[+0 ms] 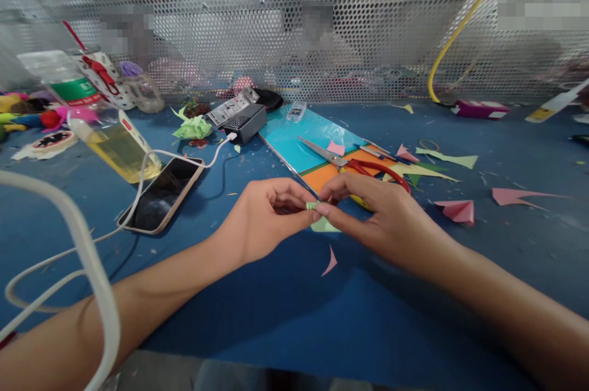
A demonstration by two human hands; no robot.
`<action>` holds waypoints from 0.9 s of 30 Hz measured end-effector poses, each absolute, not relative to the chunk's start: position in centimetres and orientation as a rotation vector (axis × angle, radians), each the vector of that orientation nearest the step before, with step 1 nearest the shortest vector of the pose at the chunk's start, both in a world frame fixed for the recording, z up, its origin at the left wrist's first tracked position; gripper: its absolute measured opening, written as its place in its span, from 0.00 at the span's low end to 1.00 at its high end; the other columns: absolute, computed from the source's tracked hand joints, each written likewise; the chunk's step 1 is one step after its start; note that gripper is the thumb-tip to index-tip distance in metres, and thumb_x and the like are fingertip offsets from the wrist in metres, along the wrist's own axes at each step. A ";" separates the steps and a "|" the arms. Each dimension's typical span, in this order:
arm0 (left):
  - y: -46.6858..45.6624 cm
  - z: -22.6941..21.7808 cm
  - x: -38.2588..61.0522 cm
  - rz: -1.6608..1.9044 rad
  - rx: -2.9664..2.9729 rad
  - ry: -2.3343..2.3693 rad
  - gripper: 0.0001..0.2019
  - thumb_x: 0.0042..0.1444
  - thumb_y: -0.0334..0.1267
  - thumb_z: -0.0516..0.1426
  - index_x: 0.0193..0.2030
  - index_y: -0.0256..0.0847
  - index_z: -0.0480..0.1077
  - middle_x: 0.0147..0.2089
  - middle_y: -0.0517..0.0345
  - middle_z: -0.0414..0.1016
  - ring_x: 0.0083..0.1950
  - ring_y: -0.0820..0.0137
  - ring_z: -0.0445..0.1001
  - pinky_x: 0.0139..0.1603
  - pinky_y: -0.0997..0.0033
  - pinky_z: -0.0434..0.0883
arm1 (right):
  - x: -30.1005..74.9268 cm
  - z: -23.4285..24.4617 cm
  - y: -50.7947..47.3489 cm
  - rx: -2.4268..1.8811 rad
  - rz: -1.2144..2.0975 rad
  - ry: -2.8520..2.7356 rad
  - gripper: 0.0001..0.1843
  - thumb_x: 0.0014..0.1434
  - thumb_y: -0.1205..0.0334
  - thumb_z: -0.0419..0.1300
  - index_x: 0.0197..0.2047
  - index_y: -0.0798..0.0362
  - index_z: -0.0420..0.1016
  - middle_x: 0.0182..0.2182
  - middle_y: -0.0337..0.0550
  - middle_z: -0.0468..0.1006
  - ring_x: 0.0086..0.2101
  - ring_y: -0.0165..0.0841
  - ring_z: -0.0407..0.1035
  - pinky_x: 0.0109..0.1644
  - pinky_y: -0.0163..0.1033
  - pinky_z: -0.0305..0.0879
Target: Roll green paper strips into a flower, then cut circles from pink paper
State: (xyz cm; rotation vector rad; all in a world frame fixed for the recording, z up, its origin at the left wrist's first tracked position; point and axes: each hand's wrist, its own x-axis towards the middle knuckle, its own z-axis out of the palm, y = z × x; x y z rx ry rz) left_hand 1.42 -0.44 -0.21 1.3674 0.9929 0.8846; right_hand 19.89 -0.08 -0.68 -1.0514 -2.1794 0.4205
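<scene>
A small folded piece of light green paper (pixel 311 206) is pinched between the fingertips of both hands, above the middle of the table's near side. My left hand (pixel 269 216) is closed on its left end, thumb in front. From the other side my right hand (pixel 372 207) grips it with thumb and forefinger. Another light green paper piece (pixel 325 225) shows just under the fingers; whether it joins the held one I cannot tell. Scissors with red handles (pixel 340 161) lie partly behind my right hand, on orange paper (pixel 321 178) and a blue sheet (pixel 304 133).
A phone (pixel 162 196) with a white cable (pixel 92 256) lies left, beside a bottle of yellow liquid (pixel 115 148). A black power bank (pixel 246 123) sits behind. Pink scraps (pixel 455 212) are scattered right. A perforated metal screen (pixel 257 23) closes off the back.
</scene>
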 end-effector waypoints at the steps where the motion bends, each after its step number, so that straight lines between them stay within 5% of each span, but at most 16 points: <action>1: -0.4 -0.2 1.4 0.884 1.366 0.988 0.09 0.41 0.29 0.67 0.29 0.34 0.72 0.26 0.62 0.76 0.28 0.79 0.73 0.29 0.83 0.67 | 20.0 -0.6 0.0 -1.030 0.442 -2.199 0.05 0.59 0.60 0.58 0.36 0.51 0.71 0.33 0.41 0.76 0.34 0.33 0.71 0.38 0.37 0.65; 15: 0.4 -0.3 0.9 0.853 1.266 0.892 0.09 0.42 0.37 0.68 0.29 0.36 0.75 0.26 0.61 0.77 0.29 0.77 0.73 0.31 0.80 0.71 | 20.5 0.1 0.4 -0.928 0.591 -2.162 0.10 0.60 0.58 0.58 0.29 0.52 0.72 0.31 0.41 0.74 0.36 0.33 0.68 0.42 0.39 0.62; 27: -0.6 0.0 0.9 0.954 1.759 0.971 0.08 0.53 0.34 0.61 0.38 0.40 0.79 0.36 0.56 0.79 0.34 0.74 0.74 0.32 0.79 0.70 | 20.1 -0.1 0.0 -1.039 0.517 -2.200 0.10 0.60 0.60 0.56 0.27 0.52 0.70 0.26 0.39 0.73 0.28 0.31 0.66 0.32 0.36 0.61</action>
